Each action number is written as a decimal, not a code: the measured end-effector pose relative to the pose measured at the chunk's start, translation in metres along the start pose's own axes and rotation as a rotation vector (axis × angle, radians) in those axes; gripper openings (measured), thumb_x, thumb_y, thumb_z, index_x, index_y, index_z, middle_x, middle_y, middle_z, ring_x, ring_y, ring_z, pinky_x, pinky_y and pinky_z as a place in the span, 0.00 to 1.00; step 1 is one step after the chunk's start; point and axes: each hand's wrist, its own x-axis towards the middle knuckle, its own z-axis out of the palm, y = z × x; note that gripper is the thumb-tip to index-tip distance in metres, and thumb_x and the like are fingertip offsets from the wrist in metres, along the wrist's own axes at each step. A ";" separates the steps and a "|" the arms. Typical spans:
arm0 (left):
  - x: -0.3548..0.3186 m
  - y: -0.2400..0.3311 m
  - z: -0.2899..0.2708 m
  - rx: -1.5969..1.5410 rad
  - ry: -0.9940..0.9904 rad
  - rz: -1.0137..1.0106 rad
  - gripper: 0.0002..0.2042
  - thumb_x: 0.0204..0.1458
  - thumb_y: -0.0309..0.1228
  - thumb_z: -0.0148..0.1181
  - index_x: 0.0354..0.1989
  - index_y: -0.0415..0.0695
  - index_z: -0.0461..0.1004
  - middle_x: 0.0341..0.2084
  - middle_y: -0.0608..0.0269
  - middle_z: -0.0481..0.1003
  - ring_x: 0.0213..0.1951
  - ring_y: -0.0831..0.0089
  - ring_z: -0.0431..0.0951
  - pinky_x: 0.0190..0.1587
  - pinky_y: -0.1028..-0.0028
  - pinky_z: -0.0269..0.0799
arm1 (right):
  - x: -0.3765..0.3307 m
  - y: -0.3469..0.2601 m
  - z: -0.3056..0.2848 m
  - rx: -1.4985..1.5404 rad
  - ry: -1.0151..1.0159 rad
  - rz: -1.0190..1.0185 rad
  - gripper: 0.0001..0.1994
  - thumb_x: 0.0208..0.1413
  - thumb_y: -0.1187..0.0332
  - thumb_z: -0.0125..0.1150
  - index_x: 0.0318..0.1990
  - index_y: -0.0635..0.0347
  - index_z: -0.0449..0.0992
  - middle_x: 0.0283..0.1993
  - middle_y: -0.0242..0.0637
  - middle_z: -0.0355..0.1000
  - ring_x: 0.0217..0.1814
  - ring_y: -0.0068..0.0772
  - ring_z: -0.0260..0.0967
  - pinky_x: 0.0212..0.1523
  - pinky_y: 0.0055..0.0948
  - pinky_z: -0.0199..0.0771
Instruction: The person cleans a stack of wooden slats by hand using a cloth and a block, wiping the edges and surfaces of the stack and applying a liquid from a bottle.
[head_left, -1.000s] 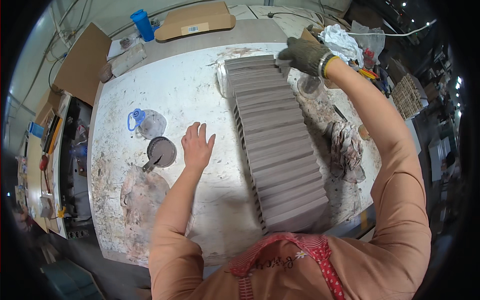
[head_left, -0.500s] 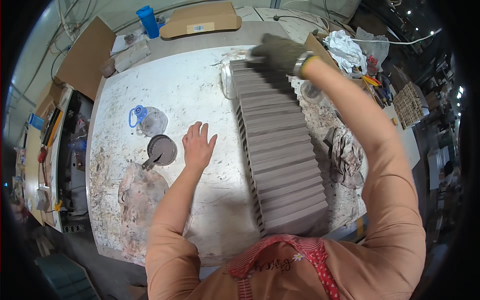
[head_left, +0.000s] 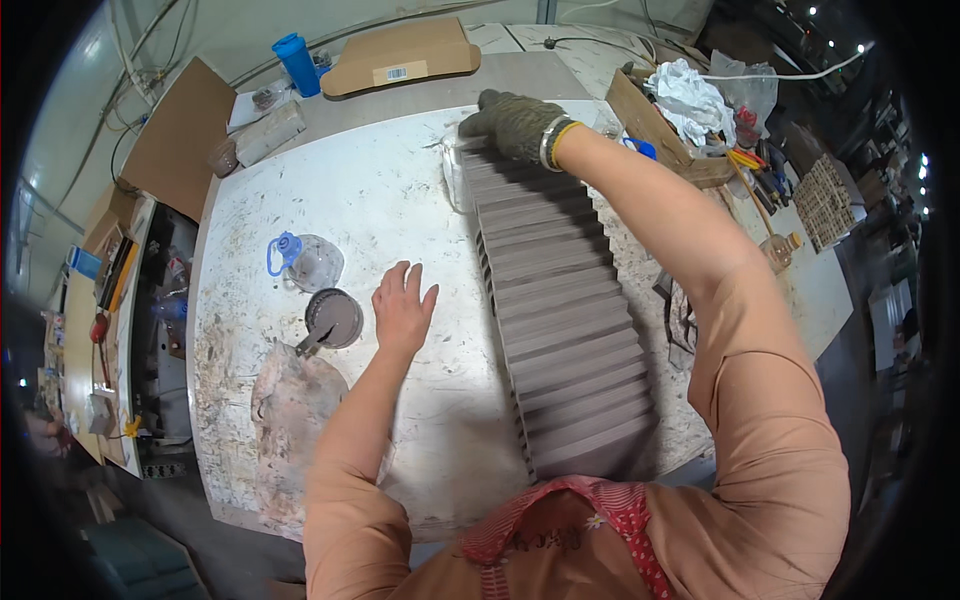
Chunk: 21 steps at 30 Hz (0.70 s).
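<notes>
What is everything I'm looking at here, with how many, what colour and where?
ridged stack: one, grey-brown, right of table centre
worktable: one, stained white, centre
paste pot: one, dark, left of table centre
blue-handled container: one, clear, just beyond pot
stained sheet: one, pale, table's left front
tumbler: one, blue, far left
flat box: one, brown, far side
open box: one, brown, far right
crumpled plastic: one, white, at open box
woven basket: one, tan, right side
small edge clutter: too blurred to count
left hand: one, bare, left of stack
right hand: one, dark-gloved, stack's far end
</notes>
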 end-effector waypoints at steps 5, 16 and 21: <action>-0.001 0.003 -0.010 0.024 -0.005 -0.014 0.23 0.51 0.41 0.58 0.53 0.42 0.68 0.53 0.56 0.64 0.56 0.61 0.62 0.55 0.59 0.57 | -0.021 0.057 -0.034 -0.217 -0.358 0.169 0.12 0.58 0.62 0.50 0.44 0.45 0.79 0.49 0.49 0.68 0.50 0.48 0.69 0.51 0.39 0.69; -0.002 0.001 -0.008 0.005 -0.004 -0.015 0.23 0.52 0.41 0.57 0.53 0.43 0.67 0.53 0.57 0.64 0.56 0.61 0.62 0.55 0.58 0.57 | -0.037 0.063 -0.015 -0.084 -0.146 0.164 0.11 0.55 0.67 0.51 0.42 0.46 0.78 0.51 0.48 0.66 0.50 0.48 0.70 0.52 0.38 0.69; 0.002 0.007 -0.010 0.051 -0.056 -0.054 0.23 0.52 0.41 0.57 0.54 0.44 0.67 0.54 0.57 0.64 0.58 0.61 0.61 0.55 0.58 0.56 | -0.051 0.075 -0.018 -0.046 0.014 0.162 0.13 0.54 0.71 0.54 0.47 0.47 0.76 0.51 0.49 0.65 0.51 0.49 0.69 0.56 0.36 0.67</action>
